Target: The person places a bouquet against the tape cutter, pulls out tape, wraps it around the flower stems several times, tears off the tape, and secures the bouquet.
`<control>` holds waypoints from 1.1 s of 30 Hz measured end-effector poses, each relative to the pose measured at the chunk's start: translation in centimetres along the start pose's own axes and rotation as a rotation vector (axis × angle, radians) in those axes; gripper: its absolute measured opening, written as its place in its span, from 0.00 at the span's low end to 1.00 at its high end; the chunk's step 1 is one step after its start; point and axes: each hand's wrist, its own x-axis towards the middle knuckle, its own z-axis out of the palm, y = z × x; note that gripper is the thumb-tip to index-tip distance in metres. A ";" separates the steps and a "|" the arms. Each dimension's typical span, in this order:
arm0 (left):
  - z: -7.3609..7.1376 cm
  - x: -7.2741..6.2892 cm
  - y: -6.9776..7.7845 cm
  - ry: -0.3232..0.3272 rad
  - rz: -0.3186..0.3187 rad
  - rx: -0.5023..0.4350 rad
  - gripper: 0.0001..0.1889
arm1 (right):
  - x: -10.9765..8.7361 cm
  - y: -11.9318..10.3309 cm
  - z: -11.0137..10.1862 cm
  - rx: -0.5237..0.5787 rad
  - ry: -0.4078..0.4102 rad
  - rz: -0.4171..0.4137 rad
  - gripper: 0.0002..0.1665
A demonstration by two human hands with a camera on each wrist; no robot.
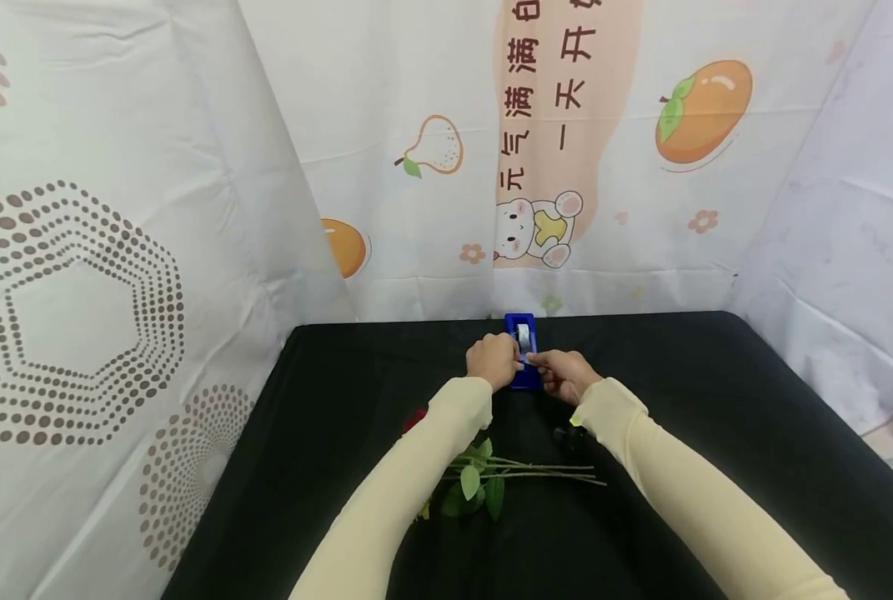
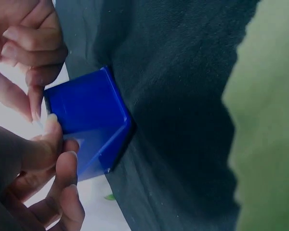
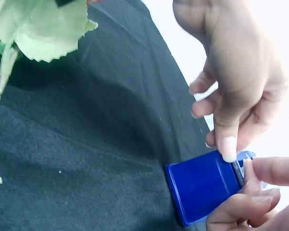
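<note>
1. we see a blue tape dispenser (image 1: 526,378) just right of the middle of the head frame, near the far edge of a black cloth (image 1: 704,375).
2. it looks glossy and deep blue, long and narrow, with a smooth flat end; the tape (image 1: 524,335), a pale roll, sits in its upper half. in the right wrist view we find a thin dark strip crossing it beside the fingertips.
3. the left hand (image 1: 494,361) is at the dispenser's left side in the head frame. we see its thumb pressed down by the dark strip and its other fingers curled, so we read it as gripping the dispenser.
4. the right hand (image 1: 564,372) has thumb and forefinger brought together in a pinch at the same spot; we take them to be grasping the tape's end, too small to make out clearly.
5. the long axis runs up and down the head frame, leaning slightly: the roll end points to the top edge, the flat end to the bottom. in the left wrist view the flat end points right; in the right wrist view, left.
6. at lower centre we see leafy flower stems (image 1: 470,482) lying on the cloth.
</note>
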 end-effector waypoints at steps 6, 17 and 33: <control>0.7 -0.2 0.2 0.028 -0.007 0.010 0.10 | -1.6 0.7 0.1 -0.041 -0.014 -0.013 0.06; 1.1 -0.2 -0.1 0.046 0.001 0.020 0.07 | -4.4 2.0 0.2 -0.135 -0.028 -0.045 0.09; 1.3 0.0 -0.2 0.053 0.014 0.040 0.09 | -6.1 3.1 -0.2 -0.219 -0.051 -0.069 0.10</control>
